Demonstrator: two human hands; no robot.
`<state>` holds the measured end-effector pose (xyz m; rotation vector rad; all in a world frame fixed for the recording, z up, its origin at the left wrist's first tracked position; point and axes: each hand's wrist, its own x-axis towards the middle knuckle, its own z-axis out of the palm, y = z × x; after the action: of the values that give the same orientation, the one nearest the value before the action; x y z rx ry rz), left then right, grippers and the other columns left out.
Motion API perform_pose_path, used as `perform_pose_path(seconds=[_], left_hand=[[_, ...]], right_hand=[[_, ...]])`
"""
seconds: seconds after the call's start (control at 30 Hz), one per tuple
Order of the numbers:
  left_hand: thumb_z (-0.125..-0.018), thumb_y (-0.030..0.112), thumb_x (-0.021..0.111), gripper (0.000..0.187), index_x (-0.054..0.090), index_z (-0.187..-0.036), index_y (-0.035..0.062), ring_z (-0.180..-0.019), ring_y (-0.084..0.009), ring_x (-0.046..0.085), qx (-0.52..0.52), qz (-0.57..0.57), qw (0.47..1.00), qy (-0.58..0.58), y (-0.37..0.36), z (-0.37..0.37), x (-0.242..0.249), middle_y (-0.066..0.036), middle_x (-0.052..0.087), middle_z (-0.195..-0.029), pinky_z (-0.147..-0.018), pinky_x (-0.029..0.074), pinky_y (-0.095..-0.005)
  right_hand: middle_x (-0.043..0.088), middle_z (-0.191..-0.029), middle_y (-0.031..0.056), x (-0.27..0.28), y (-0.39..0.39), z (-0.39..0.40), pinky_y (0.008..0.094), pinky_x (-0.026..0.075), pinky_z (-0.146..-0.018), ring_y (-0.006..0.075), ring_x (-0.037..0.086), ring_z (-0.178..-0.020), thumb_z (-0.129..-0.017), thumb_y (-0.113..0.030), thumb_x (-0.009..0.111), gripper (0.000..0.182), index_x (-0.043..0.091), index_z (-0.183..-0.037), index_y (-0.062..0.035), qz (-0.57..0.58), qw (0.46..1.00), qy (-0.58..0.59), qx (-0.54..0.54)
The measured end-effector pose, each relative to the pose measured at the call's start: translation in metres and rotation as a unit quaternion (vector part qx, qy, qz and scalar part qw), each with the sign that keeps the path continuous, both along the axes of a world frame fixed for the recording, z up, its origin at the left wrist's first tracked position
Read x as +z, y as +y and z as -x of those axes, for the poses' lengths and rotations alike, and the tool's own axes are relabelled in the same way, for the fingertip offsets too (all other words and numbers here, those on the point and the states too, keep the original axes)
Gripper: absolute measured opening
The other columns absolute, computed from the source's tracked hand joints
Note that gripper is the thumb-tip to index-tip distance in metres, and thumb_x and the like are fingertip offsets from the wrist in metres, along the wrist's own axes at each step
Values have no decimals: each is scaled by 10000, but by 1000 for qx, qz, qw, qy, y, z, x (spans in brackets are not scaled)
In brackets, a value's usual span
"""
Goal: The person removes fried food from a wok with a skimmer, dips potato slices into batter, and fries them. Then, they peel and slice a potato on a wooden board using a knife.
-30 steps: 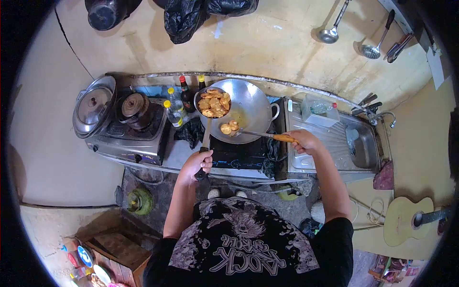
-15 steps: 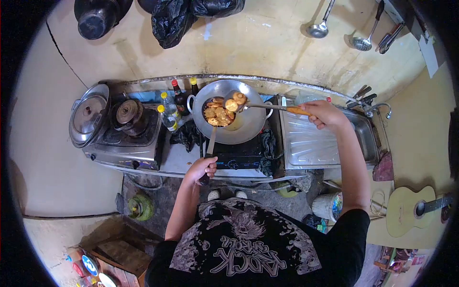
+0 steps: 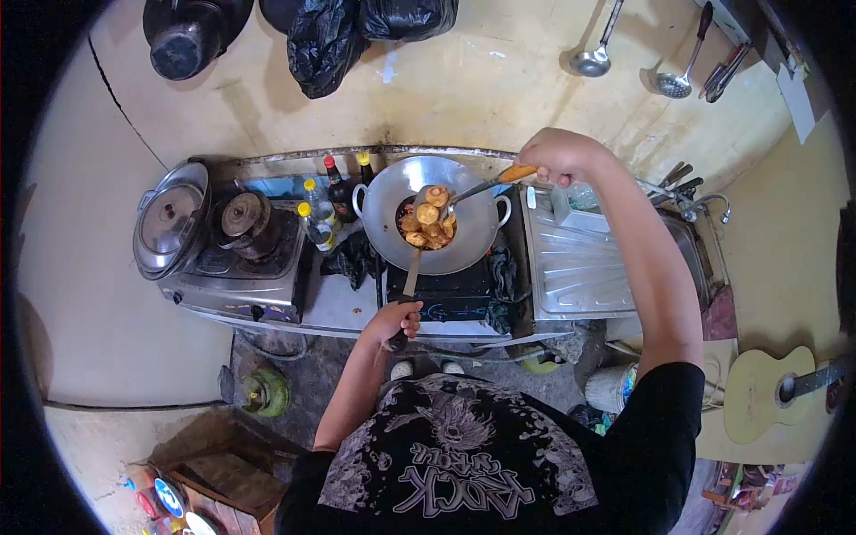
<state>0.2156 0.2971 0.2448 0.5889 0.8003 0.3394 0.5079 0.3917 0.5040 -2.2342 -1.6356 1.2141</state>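
A wide metal wok [image 3: 477, 236] sits on a black stove [image 3: 450, 290]. My left hand [image 3: 392, 323] is closed around the dark handle of a skimmer [image 3: 412, 275], its head low in the wok under golden-brown fried pieces [image 3: 428, 235]. From the right, my right hand [image 3: 563, 159] grips the wooden handle of a metal spatula [image 3: 484, 185]. A few round fried pieces [image 3: 430, 212] rest on the spatula's head, just above the pile. The pieces hide most of both utensil heads.
Left of the wok stand several bottles [image 3: 319, 223], a black plastic bag [image 3: 352, 259] and a second stove [image 3: 236, 290] with a lidded pot [image 3: 244, 218]. A steel sink [image 3: 580, 276] lies right. Ladles [image 3: 591, 62] hang on the wall.
My right hand has risen and moved left, tilting the spatula more steeply over the pile. My left hand and the skimmer have shifted slightly right, and the pieces with them.
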Motion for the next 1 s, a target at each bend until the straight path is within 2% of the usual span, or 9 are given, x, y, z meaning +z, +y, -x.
perform_pose_path(seconds=[0.07, 0.23, 0.37, 0.57, 0.77, 0.87, 0.97, 1.0], left_hand=[[-914, 259, 493, 343, 385, -606, 153, -414, -70, 307, 1, -5, 1000, -6, 1, 0, 0, 67, 328, -474, -434, 295, -249], [-893, 196, 519, 336, 414, -583, 120, -408, -88, 343, 13, -3, 999, -34, 6, -4, -12, 46, 353, -464, -427, 317, -257], [-891, 192, 522, 345, 413, -573, 115, -409, -93, 355, 13, -2, 1000, -17, 6, -7, -9, 41, 361, -464, -427, 317, -255], [-924, 226, 475, 338, 394, -606, 148, -406, -62, 319, -8, 13, 1000, -20, 6, -12, -5, 60, 339, -487, -418, 299, -238], [-923, 227, 482, 322, 397, -623, 144, -396, -61, 321, -13, 25, 999, -33, 7, -13, -13, 61, 340, -491, -403, 297, -230], [-923, 228, 483, 332, 395, -614, 144, -394, -58, 317, -12, 31, 999, -34, 9, -14, -7, 60, 339, -490, -404, 293, -230], [-925, 232, 481, 343, 390, -605, 147, -394, -55, 314, -5, 34, 999, -39, 8, -14, -6, 60, 336, -485, -406, 288, -229], [-926, 233, 481, 347, 388, -603, 149, -393, -55, 313, -6, 31, 999, -43, 9, -13, -7, 62, 335, -483, -407, 287, -229]], right_hand=[[456, -600, 37, 1, 3, 5, 244, 298, -353, 104, 359, -404, -830, -235, 547, 227, 621, -877, -25, -2, 999, -19, 26], [467, -565, 61, 1, 5, 17, 270, 315, -349, 122, 379, -381, -805, -217, 551, 225, 596, -734, -9, -30, 995, -68, 69], [492, -534, 86, 17, 7, 33, 293, 337, -349, 145, 427, -376, -772, -190, 545, 251, 552, -626, 13, -48, 982, -123, 138], [527, -512, 114, 39, 3, 69, 330, 394, -368, 198, 482, -383, -703, -141, 528, 228, 547, -573, 45, -71, 950, -233, 193], [576, -529, 144, 43, 11, 78, 363, 440, -421, 232, 556, -441, -659, -136, 539, 199, 598, -562, 27, -89, 927, -285, 228], [595, -546, 155, 43, 17, 73, 366, 464, -476, 243, 581, -475, -655, -153, 549, 206, 622, -578, 24, -142, 918, -289, 230], [600, -556, 154, 33, 25, 66, 360, 474, -517, 248, 585, -485, -665, -179, 556, 229, 629, -589, 25, -166, 914, -306, 210], [612, -608, 161, 35, 25, 65, 365, 477, -547, 255, 601, -544, -664, -149, 538, 199, 643, -628, 16, -163, 918, -304, 197]])
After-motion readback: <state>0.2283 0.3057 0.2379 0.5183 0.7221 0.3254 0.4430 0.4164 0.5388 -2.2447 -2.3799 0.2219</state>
